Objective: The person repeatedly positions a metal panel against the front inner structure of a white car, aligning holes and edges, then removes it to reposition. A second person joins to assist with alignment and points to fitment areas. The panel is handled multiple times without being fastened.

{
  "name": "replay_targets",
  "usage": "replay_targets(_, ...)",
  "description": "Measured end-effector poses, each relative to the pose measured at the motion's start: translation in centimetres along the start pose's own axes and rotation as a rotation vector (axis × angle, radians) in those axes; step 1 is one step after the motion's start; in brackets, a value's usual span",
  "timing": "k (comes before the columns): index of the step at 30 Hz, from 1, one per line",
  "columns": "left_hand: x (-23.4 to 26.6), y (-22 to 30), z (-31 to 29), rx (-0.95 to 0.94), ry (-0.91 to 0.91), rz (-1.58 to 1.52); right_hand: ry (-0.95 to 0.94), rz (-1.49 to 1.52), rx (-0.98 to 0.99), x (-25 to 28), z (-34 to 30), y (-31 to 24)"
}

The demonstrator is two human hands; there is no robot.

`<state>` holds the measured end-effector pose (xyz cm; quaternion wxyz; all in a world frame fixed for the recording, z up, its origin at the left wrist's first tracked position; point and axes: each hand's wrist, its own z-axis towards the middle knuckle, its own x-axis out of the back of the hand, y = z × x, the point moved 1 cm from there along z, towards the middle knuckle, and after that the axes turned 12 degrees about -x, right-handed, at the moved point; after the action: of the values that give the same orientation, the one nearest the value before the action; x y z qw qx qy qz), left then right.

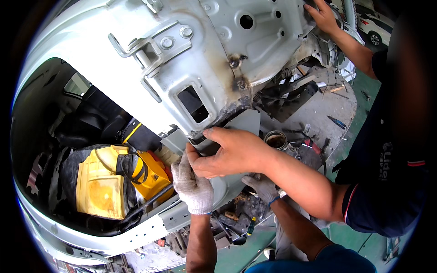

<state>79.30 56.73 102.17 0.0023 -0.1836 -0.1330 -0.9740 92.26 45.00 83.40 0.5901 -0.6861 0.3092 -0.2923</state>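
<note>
My left hand (193, 189), in a whitish knit glove, is closed with its fingertips partly hidden at the edge of a light grey sheet-metal panel (246, 122). My right hand (263, 189), also gloved, grips the same panel lower down at its right edge. Across the panel's middle lies a co-worker's bare hand (227, 152), thumb and fingers pinching near its upper edge. That edge meets the silvery car body (154, 111) just below a rectangular opening. Scorched marks (241, 84) show along the seam there.
To the left, the door opening holds a yellow plastic piece (100, 182) and a yellow-orange case (152, 175). The co-worker's other hand (322, 18) rests on the body at upper right. Below lie an open can (276, 140), pliers (337, 122) and a screwdriver (251, 226).
</note>
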Motion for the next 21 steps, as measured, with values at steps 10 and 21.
replay_targets(10,-0.7,0.3,-1.2,0.043,0.0,-0.065,0.108,-0.056,-0.054,-0.2,1.3,2.6)
replay_targets(21,0.3,0.3,-0.4,0.098,0.144,-0.021,0.082,-0.037,0.011,0.0,1.0,1.5)
